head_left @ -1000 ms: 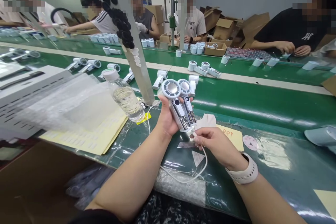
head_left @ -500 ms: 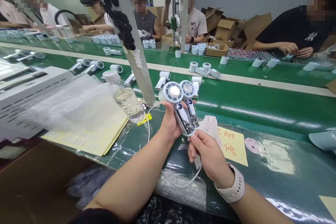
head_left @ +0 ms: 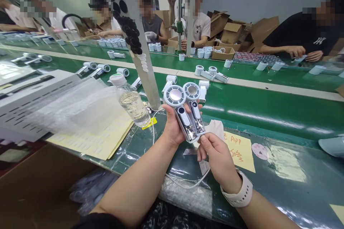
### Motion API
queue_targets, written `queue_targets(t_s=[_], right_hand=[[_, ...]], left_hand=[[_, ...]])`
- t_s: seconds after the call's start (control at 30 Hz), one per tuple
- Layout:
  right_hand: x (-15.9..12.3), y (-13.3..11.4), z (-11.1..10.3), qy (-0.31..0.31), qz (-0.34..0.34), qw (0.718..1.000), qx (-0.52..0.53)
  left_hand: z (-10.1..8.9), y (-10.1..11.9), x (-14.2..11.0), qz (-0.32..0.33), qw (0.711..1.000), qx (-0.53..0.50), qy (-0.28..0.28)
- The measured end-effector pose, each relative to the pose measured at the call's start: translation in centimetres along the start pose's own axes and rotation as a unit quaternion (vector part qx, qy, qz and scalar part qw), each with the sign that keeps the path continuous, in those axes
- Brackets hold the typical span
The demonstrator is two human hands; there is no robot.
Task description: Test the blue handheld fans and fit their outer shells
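My left hand (head_left: 172, 125) is closed around two small handheld fans, side by side with their round heads up. The left fan (head_left: 183, 114) and the right fan (head_left: 197, 116) both have open handle fronts, with circuit boards and a small round display showing. Digits glow on the right display; the left one looks dark. At the bottom end of the right fan's handle, my right hand (head_left: 215, 152) pinches the end of a white cable (head_left: 195, 186). The plug itself is mostly hidden by my fingers. A pale tag hangs by the cable below that hand.
A water bottle (head_left: 131, 102) stands left of my hands, by a metal post (head_left: 146, 75). Yellow sheets (head_left: 107, 139) and plastic film lie further left. A handwritten yellow note (head_left: 240, 150) is at right. Beyond, a green conveyor (head_left: 255, 103) carries more fans; several co-workers sit across it.
The two fans have spread slightly apart in my left hand. My right hand has shifted a little right, with the cable end at the right fan's base. The view has moved slightly.
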State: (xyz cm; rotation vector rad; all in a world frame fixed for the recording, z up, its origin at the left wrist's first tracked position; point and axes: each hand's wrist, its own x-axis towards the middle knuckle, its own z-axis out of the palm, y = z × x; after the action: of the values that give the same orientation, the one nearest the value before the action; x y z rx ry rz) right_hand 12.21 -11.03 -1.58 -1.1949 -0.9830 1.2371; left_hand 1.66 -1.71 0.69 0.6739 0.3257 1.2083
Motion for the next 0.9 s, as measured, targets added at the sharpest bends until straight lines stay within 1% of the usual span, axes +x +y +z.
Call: queue_targets(t_s=[0.1, 0.2, 0.27, 0.37, 0.43, 0.5, 0.57, 0.7, 0.8, 0.87, 0.9], right_hand=[[-0.1, 0.1, 0.4, 0.009, 0.032, 0.998, 0.054], [-0.2, 0.3, 0.7, 0.017, 0.044, 0.995, 0.085], [-0.2, 0.5, 0.7, 0.016, 0.047, 0.995, 0.084], [0.0, 0.5, 0.3, 0.007, 0.041, 0.998, 0.057], [0.4, 0.4, -0.3, -0.01, 0.026, 0.999, 0.031], [0.8, 0.4, -1.0, -0.03, -0.001, 1.0, 0.009], [1.2, 0.4, -1.6, -0.036, -0.031, 0.999, -0.005], [1.6, 0.6, -2.4, -0.014, -0.076, 0.997, -0.026], [1.7, 0.5, -2.7, -0.011, -0.103, 0.995, -0.013], [1.7, 0.4, -3.0, -0.005, -0.11, 0.994, -0.008], [1.8, 0.3, -3.1, 0.012, -0.108, 0.994, -0.015]], left_hand=[[0.2, -0.1, -0.2, 0.033, 0.998, 0.052, -0.009], [0.3, -0.3, -0.4, 0.036, 0.996, 0.078, -0.001], [0.3, -0.4, -0.4, 0.03, 0.996, 0.083, -0.001], [0.2, -0.3, -0.3, 0.019, 0.996, 0.083, -0.004], [0.2, -0.1, -0.2, 0.007, 0.998, 0.067, 0.0], [0.3, 0.2, -0.2, -0.003, 0.999, 0.044, 0.007], [0.4, 0.4, -0.2, -0.008, 0.999, 0.032, 0.01], [0.6, 0.4, -0.3, -0.023, 0.999, 0.049, 0.006], [0.5, 0.3, -0.4, -0.046, 0.998, 0.049, 0.014], [0.4, 0.2, -0.4, -0.037, 0.998, 0.044, 0.025], [0.4, 0.2, -0.4, -0.027, 0.998, 0.043, 0.028]])
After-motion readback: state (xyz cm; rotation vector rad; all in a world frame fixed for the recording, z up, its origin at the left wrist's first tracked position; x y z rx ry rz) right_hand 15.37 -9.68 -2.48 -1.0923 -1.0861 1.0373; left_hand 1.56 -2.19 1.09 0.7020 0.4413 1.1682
